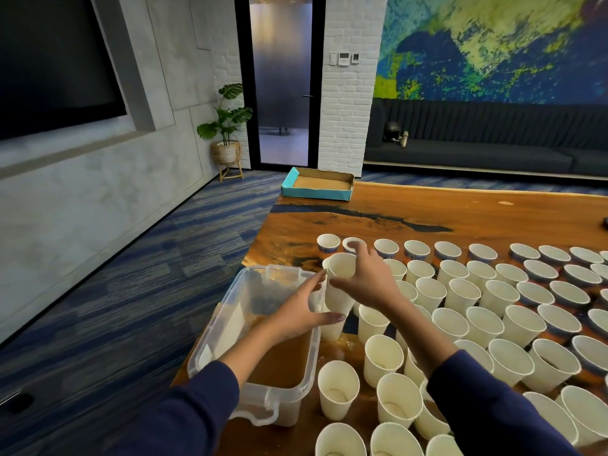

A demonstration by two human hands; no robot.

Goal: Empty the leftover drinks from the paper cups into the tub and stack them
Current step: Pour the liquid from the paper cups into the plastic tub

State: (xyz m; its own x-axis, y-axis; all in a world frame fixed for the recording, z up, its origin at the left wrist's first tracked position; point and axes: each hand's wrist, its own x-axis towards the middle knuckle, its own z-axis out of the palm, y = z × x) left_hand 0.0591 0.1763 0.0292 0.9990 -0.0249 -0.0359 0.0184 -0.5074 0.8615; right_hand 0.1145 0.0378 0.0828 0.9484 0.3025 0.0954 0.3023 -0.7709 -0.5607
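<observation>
Broadly, the glossy brown wooden worktop (427, 209) carries a clear rectangular plastic tub (227, 327) of brown liquid at its left edge. Just right stands a stack of white paper cups (335, 301). The left hand (304, 306) cups its side, fingers straight; the right hand (365, 278) grips the top cup. Rows of white paper cups (493, 307) fill the right side, with pale dregs in the nearest ones.

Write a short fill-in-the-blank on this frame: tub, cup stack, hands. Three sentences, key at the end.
1. The clear plastic tub holds ____ liquid.
2. The right hand grips the top of the cup stack, which stands just to the ____ of the tub.
3. The left hand reaches across the ____ to the stack's side.

Missing words: brown; right; tub
</observation>
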